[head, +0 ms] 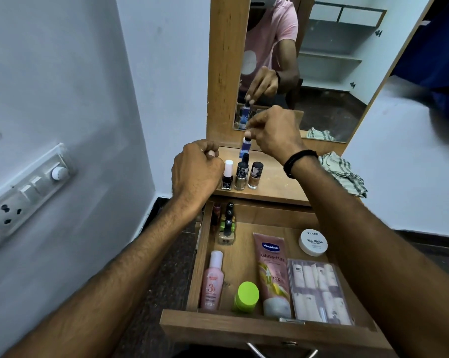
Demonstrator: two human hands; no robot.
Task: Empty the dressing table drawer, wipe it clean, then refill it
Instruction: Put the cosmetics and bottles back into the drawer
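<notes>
Item held: small blue bottle [245,148], upright, hanging from its dark cap, which your right hand [272,135] pinches between fingertips from above; the bottle's body hangs below the fingers, over the back of the dressing table top [277,188], just in front of the mirror [308,73]. Directly under it stands a dark-capped bottle [245,159]; you cannot tell whether the two touch. Your left hand [197,171] is curled into a fist just left of the row of bottles on the top; whether it encloses anything cannot be told. Row on the top, left to right: white-capped black polish [227,177], black-capped silver polish [241,177], black-capped bronze polish [254,175]. To their right on the top, a checked cloth [343,174], crumpled. Below, the drawer [244,330] stands pulled out, holding: cluster of polish bottles [227,224] in the back left corner; pink pump bottle [213,282] lying along the left wall; green-lidded jar [246,297]; Vaseline tube [273,275] lying cap toward you; white round tub [313,242] at back right; clear box of false nails [318,290] at front right.
</notes>
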